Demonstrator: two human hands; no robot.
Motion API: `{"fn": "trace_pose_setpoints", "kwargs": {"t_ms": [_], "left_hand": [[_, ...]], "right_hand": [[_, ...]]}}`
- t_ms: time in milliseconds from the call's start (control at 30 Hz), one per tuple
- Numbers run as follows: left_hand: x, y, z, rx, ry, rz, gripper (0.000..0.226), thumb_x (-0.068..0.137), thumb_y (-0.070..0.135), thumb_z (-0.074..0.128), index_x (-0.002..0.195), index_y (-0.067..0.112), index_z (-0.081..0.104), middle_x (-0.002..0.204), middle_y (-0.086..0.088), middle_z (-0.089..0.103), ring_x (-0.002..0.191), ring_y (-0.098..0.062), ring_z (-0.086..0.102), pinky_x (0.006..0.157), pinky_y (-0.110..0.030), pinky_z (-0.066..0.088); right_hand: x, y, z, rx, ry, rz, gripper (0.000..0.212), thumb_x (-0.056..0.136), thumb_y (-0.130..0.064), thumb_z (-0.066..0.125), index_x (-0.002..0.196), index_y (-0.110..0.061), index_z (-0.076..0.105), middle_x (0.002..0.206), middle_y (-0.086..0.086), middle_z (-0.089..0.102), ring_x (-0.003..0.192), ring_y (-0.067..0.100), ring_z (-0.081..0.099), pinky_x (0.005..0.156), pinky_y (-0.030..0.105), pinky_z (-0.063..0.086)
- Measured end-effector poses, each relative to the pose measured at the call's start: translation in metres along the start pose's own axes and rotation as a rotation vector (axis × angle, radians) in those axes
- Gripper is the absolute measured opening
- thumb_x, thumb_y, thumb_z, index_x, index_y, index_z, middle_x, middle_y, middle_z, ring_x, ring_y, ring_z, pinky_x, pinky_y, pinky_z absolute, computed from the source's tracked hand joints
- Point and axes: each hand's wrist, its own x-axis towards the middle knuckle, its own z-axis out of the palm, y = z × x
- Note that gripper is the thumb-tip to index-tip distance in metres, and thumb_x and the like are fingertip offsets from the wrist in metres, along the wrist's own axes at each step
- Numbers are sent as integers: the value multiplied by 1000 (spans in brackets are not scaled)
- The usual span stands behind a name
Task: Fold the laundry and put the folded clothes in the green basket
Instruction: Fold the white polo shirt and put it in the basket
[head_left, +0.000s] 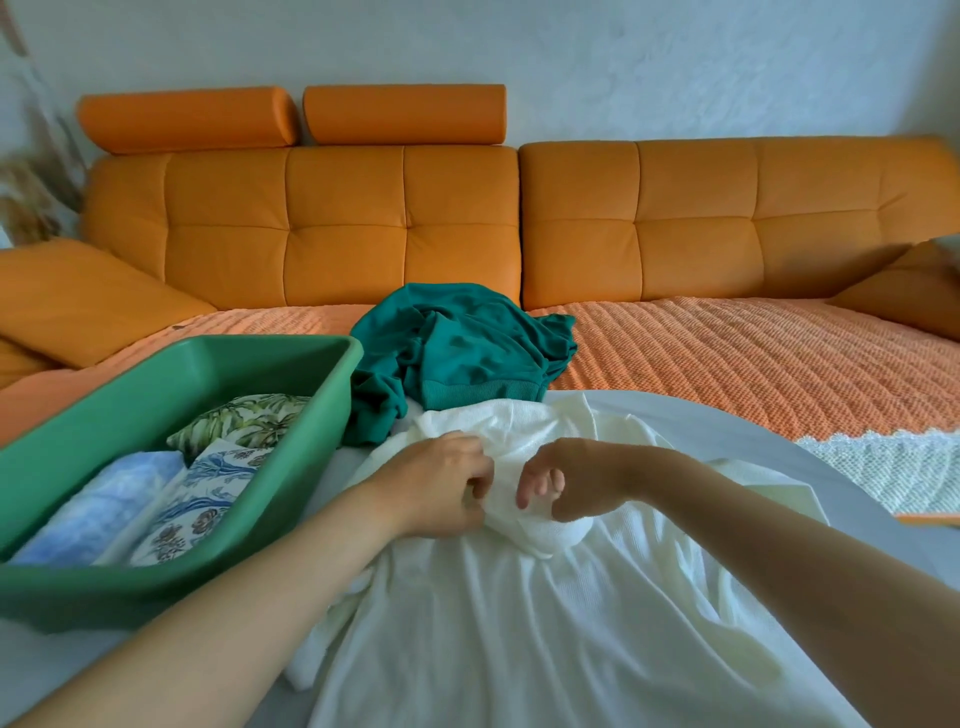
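A white knit garment (519, 613) lies spread and rumpled in front of me on a pale sheet. My left hand (441, 488) pinches a bunched fold of it near the far end. Just to the right, my right hand (576, 480) has its fingers curled into the same bunch of white cloth. Behind the white garment sits a crumpled teal garment (462, 353). The green basket (171, 379) stands at the left, holding folded pieces: a pale blue one (98, 509), a blue floral one (202, 504) and a leaf-print one (244, 421).
An orange sofa back (405, 223) with two headrests runs along the wall. An orange textured cover (727, 364) spreads over the seat at right, with a white lace-edged cloth (893, 462) near its edge. Orange cushions (78, 296) lie at both ends.
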Motion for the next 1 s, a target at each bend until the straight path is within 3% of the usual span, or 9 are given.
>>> {"fn": "trace_pose_setpoints", "kwargs": {"t_ms": [100, 200, 400, 500, 600, 733, 767, 867, 1000], "left_hand": [[-12, 1, 5, -23, -62, -34, 21, 78, 37, 65, 98, 30, 63, 96, 16, 51, 99, -7, 48, 85, -22, 41], [-19, 2, 6, -126, -38, -100, 13, 88, 23, 66, 100, 25, 68, 95, 16, 54, 100, -11, 57, 83, -20, 42], [-25, -4, -6, -198, 230, -200, 21, 91, 6, 60, 92, 25, 68, 92, 14, 52, 84, -8, 54, 71, -24, 44], [-34, -15, -18, -196, -26, -281, 31, 88, 6, 55, 77, 33, 67, 91, 15, 54, 85, -2, 51, 71, -21, 42], [-39, -13, -20, -162, -319, -362, 33, 82, 8, 52, 74, 36, 67, 95, 18, 62, 91, -2, 57, 84, -25, 51], [-25, 14, -19, -154, -219, -305, 16, 86, 24, 54, 81, 32, 67, 91, 19, 58, 93, -6, 57, 85, -27, 49], [-22, 24, -17, -208, -214, -285, 9, 85, 34, 58, 86, 32, 66, 92, 19, 59, 92, -5, 58, 85, -28, 50], [-14, 42, -3, -213, -277, -259, 31, 75, 53, 70, 99, 35, 62, 102, 17, 62, 94, -6, 59, 82, -27, 51], [-6, 48, 5, -192, -67, -275, 20, 79, 15, 62, 77, 30, 50, 87, 11, 57, 83, -16, 56, 62, -26, 40]], "right_hand": [[-12, -7, 8, -128, -6, -4, 39, 83, -17, 66, 113, -41, 71, 110, -18, 58, 100, 4, 56, 92, 24, 50], [-13, -4, 20, -151, 109, 5, 24, 80, -22, 71, 99, -36, 77, 106, -15, 65, 96, 5, 59, 89, 27, 54], [-26, 4, 19, 53, 600, 23, 4, 90, -22, 68, 88, -20, 71, 93, -8, 70, 86, 10, 63, 82, 31, 55], [-38, 6, 7, 203, 772, 30, 12, 82, -14, 71, 75, -21, 64, 76, -8, 66, 75, 12, 64, 72, 35, 58], [-48, 0, 2, 96, 492, 33, 18, 78, -14, 70, 77, -28, 59, 82, -13, 64, 81, 12, 64, 75, 33, 58], [-42, -6, 19, -72, 20, 89, 50, 80, -20, 74, 123, -33, 52, 107, -14, 56, 92, 10, 58, 70, 21, 49], [-37, -5, 23, -95, 42, 92, 50, 81, -20, 74, 124, -32, 51, 107, -13, 55, 92, 12, 57, 68, 20, 46], [-25, -5, 28, -99, 244, 65, 31, 80, -13, 68, 100, -32, 56, 95, -8, 59, 85, 16, 57, 66, 22, 43], [-21, -3, 28, -84, 431, -11, 36, 74, -1, 57, 65, -31, 41, 67, -11, 45, 64, 13, 42, 55, 23, 31]]}}
